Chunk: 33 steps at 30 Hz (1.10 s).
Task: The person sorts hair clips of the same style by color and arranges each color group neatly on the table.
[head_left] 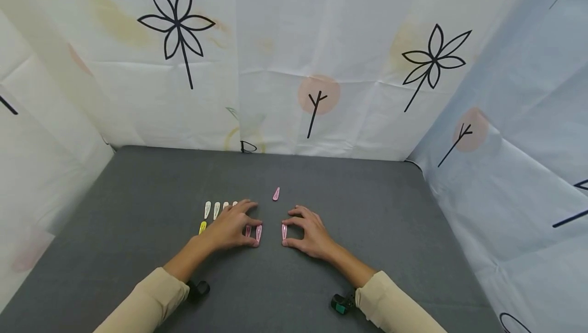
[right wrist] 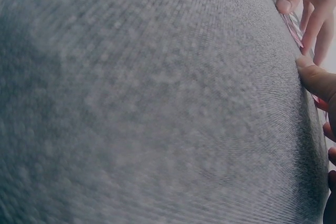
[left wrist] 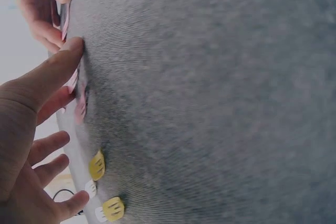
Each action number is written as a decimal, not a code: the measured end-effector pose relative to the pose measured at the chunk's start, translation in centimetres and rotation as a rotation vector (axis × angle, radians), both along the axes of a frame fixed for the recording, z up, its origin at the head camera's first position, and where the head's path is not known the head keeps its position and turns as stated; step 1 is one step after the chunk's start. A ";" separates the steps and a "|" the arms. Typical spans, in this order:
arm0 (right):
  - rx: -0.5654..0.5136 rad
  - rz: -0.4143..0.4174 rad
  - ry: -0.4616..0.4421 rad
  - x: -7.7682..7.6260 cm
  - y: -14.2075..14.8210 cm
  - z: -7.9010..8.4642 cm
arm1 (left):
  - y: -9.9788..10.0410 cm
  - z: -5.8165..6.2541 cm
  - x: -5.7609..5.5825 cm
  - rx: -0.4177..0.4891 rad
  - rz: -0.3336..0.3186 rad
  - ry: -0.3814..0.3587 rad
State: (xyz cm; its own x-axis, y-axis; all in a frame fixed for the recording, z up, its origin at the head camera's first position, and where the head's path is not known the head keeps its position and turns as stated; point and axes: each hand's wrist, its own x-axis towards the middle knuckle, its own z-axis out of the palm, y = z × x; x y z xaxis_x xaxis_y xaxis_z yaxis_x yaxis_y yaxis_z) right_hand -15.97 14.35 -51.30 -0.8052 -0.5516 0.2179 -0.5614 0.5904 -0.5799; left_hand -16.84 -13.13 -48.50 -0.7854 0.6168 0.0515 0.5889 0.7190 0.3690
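My left hand [head_left: 231, 228] pinches a pink snap hair clip [head_left: 259, 234] lengthwise between thumb and forefinger, low at the grey tabletop. Across a small gap, my right hand [head_left: 313, 233] pinches another pink hair clip [head_left: 284, 232] the same way. A darker pink clip [head_left: 248, 231] lies just left of the left hand's clip, partly behind the thumb. Farther back, a single pink clip [head_left: 276, 193] rests on the table between the hands. In the left wrist view, yellow clips [left wrist: 97, 166] and white clips [left wrist: 91, 188] lie beyond the left hand's spread fingers.
Several white hair clips [head_left: 207, 209] stand in a row behind the left hand, with a yellow clip [head_left: 202, 227] in front of them; the hand hides part of this group. The grey table [head_left: 390, 210] backs onto a white patterned curtain [head_left: 275, 42].
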 end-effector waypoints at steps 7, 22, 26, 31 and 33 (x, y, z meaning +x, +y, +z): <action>0.054 0.003 -0.002 0.0 -0.2 0.4 | 0.0 -0.3 0.3 -0.022 0.026 -0.003; 0.141 0.064 0.118 0.4 -3.6 1.0 | 0.1 -0.5 0.7 -0.063 0.051 0.044; 0.167 0.060 0.118 0.4 -4.0 0.8 | 0.0 -0.5 0.7 -0.061 0.059 0.039; 0.152 0.056 0.106 0.4 -4.1 0.7 | 0.0 -0.6 0.7 -0.063 0.064 0.039; 0.140 0.059 0.102 0.4 -4.0 0.8 | 0.0 -0.6 0.7 -0.063 0.065 0.033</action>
State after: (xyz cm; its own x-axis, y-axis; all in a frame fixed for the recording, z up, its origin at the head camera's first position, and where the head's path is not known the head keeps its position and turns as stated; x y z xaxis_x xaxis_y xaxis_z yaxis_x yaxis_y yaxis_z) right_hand -15.61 10.35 -50.50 -0.7483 -0.6276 0.2148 -0.6491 0.6260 -0.4322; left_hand -16.11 -13.11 -49.05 -0.8226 0.5671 0.0406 0.5510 0.7774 0.3034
